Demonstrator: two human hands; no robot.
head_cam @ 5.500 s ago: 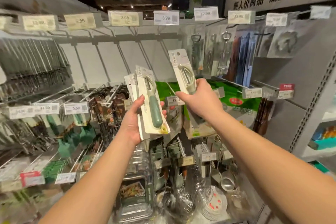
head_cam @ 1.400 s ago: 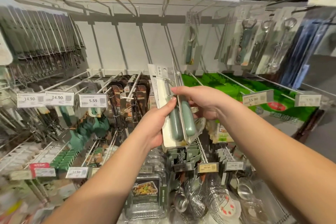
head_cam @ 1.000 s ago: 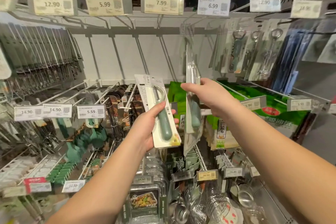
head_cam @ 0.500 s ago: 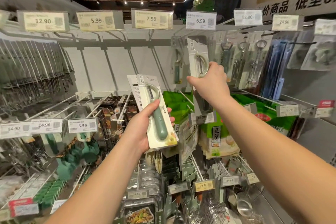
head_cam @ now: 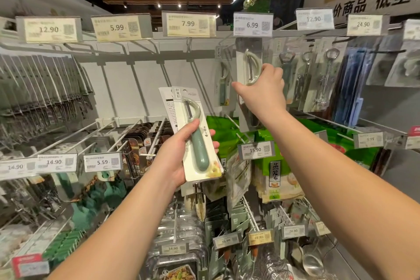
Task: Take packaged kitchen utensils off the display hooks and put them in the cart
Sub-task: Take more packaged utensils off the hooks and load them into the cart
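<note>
My left hand (head_cam: 179, 154) grips a stack of carded green-handled peelers (head_cam: 196, 134) at chest height in front of the display. My right hand (head_cam: 261, 88) is raised to the upper hook row and holds another carded peeler (head_cam: 250, 63) up at the hook under the 6.99 price tag (head_cam: 252, 24). One more peeler pack (head_cam: 223, 85) hangs on the hook just to the left of it. The cart is out of sight.
Bottle openers and corkscrews (head_cam: 304, 75) hang right of my right hand. Bare white hooks (head_cam: 136, 84) run across the middle. Dark utensils (head_cam: 43, 88) fill the left side, green packs (head_cam: 275, 166) and lower hooks with price tags sit below.
My right hand has lifted its peeler pack away from the left hand's pack and up to the top hook row. The left hand stays about where it was.
</note>
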